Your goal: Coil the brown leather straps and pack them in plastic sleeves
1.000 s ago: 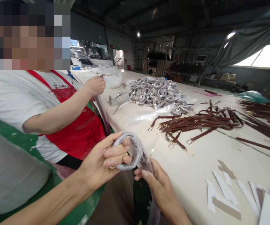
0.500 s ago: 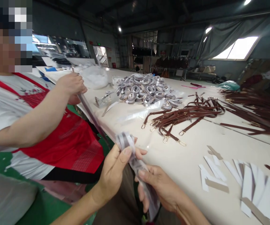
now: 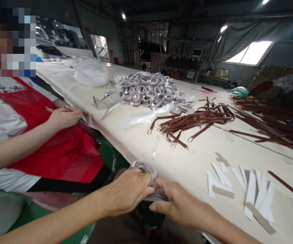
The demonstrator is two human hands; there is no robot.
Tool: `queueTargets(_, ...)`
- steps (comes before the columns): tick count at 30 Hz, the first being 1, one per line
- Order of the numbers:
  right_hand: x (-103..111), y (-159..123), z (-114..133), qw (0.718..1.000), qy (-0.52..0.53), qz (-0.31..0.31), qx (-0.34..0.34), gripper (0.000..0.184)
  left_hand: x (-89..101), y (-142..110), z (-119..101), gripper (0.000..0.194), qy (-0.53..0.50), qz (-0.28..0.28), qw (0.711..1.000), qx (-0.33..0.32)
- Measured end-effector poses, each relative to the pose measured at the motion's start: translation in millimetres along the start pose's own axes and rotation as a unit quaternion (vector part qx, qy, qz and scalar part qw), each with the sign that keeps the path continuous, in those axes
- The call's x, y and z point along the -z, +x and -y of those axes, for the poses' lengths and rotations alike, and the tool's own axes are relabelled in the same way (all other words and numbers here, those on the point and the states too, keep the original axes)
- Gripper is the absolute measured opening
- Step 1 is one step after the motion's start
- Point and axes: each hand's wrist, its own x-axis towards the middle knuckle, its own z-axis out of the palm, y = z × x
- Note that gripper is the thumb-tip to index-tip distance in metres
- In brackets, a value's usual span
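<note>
We look out from one head-worn camera, facing forward and down across the long cream worktable [image 3: 179,166]; the wearer's left hand [image 3: 129,191] and right hand [image 3: 178,203] sit low and nearest to us; a red-aproned co-worker [image 3: 79,147] is close at our left, cut by the frame's edge; farther off, we see past a heap of coiled straps [image 3: 148,90] to the curtained window [image 3: 250,56] at upper right.

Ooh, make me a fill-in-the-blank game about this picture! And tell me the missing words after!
1. The co-worker's apron is the colour ____.
2. The straps with metal clasps, near the pile of grey coils, are the colour ____.
3. Between the person's right hand and left hand, which grips a grey coil, the one nearer the paper strips is the ____ one.

Missing words: red; brown; right.
</note>
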Motion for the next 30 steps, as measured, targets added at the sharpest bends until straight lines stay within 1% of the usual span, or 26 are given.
queueTargets(2,7,-1,2,0.996,-0.061,0.044,0.056,0.010,2.5,0,-2,0.023,-0.017,0.033,0.999,-0.006)
queueTargets(3,11,-1,3,0.991,-0.098,0.059,0.072,0.010,4.4,0,-3,0.025,-0.026,0.045,0.999,0.000)
queueTargets(5,20,-2,5,0.976,-0.178,0.084,0.091,0.016,10.2,1,-5,0.025,-0.061,0.066,0.996,0.023)
queueTargets(7,31,-2,9,0.962,-0.236,0.109,0.084,0.018,17.6,-1,-4,0.020,-0.153,0.103,0.982,0.044)
queueTargets(8,37,-3,12,0.959,-0.249,0.118,0.070,0.017,21.0,-2,-4,0.021,-0.230,0.130,0.963,0.059)
queueTargets(9,43,-3,15,0.959,-0.249,0.123,0.053,0.015,23.7,-4,-2,0.024,-0.321,0.157,0.931,0.078)
queueTargets(10,49,-4,17,0.964,-0.233,0.126,0.034,0.015,25.1,-5,-1,0.028,-0.415,0.177,0.887,0.098)
queueTargets(11,54,-3,19,0.971,-0.201,0.125,0.017,0.014,24.9,-7,1,0.033,-0.501,0.187,0.837,0.117)
queueTargets(12,58,-3,20,0.981,-0.154,0.121,0.003,0.016,22.6,-9,3,0.039,-0.573,0.186,0.787,0.132)
queueTargets(13,60,-2,20,0.989,-0.095,0.114,-0.007,0.020,18.4,-10,4,0.044,-0.630,0.172,0.744,0.141)
queueTargets(15,57,2,16,0.995,0.033,0.088,-0.015,0.029,5.0,-10,7,0.051,-0.722,0.112,0.668,0.142)
queueTargets(16,53,4,14,0.993,0.090,0.069,-0.017,0.033,-3.2,-9,8,0.052,-0.770,0.069,0.620,0.135)
queueTargets(17,46,7,11,0.989,0.138,0.042,-0.019,0.036,-11.6,-7,8,0.050,-0.818,0.022,0.561,0.124)
queueTargets(19,28,13,5,0.977,0.210,-0.037,-0.022,0.039,-26.1,-1,7,0.051,-0.889,-0.064,0.442,0.100)
queueTargets(20,17,16,2,0.969,0.236,-0.077,-0.021,0.040,-31.4,3,6,0.055,-0.909,-0.091,0.397,0.090)
queueTargets(21,7,19,-1,0.960,0.253,-0.115,-0.018,0.042,-35.0,6,5,0.060,-0.921,-0.105,0.366,0.082)
queueTargets(23,-10,22,-6,0.954,0.247,-0.171,-0.003,0.045,-38.4,13,3,0.062,-0.933,-0.119,0.333,0.068)
queueTargets(25,-22,22,-11,0.958,0.195,-0.209,0.023,0.049,-38.9,20,2,0.052,-0.942,-0.141,0.295,0.069)
queueTargets(27,-29,22,-14,0.960,0.142,-0.234,0.051,0.048,-39.5,28,0,0.042,-0.943,-0.181,0.264,0.090)
queueTargets(28,-31,22,-16,0.962,0.129,-0.235,0.057,0.047,-40.6,32,0,0.041,-0.938,-0.204,0.258,0.107)
queueTargets(29,-33,22,-18,0.963,0.124,-0.234,0.056,0.046,-42.4,36,-1,0.042,-0.931,-0.224,0.259,0.128)
queueTargets(30,-33,23,-20,0.964,0.119,-0.232,0.050,0.045,-44.9,41,-2,0.046,-0.922,-0.236,0.268,0.146)
